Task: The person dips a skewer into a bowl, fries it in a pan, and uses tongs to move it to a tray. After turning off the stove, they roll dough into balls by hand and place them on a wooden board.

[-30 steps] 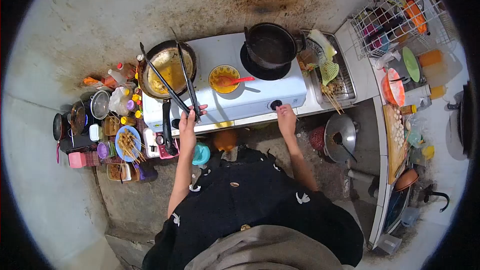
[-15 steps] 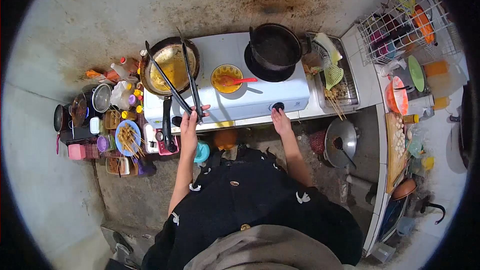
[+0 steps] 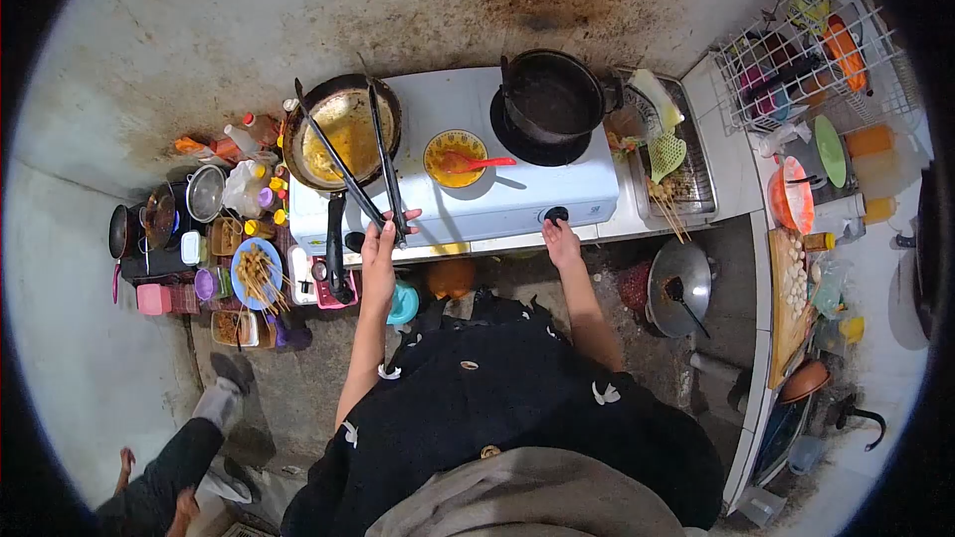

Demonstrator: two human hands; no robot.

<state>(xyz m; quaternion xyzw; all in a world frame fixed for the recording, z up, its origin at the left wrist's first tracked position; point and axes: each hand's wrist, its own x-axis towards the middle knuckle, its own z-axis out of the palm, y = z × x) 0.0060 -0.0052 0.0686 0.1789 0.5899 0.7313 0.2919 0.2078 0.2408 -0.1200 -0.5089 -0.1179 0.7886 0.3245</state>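
Observation:
In my left hand is a pair of black tongs, held near the joined end. Their two arms spread apart over a frying pan with yellow, oily residue inside. My right hand has its fingers at a black stove knob on the front of the white stove. A patterned bowl of yellow mixture sits mid-stove, with a red spoon resting in it. On the right burner stands a dark pot. The frying pan's black handle points toward me.
Left of the stove, a blue plate holds skewers among jars and bottles. At right, more skewers and a green slotted turner lie by a metal tray. A wok is below. Another person's leg shows at lower left.
Another person's legs and hand have come into view at the lower left. My hands stay nearly where they were, with the tongs still in my left; the view has shifted slightly.

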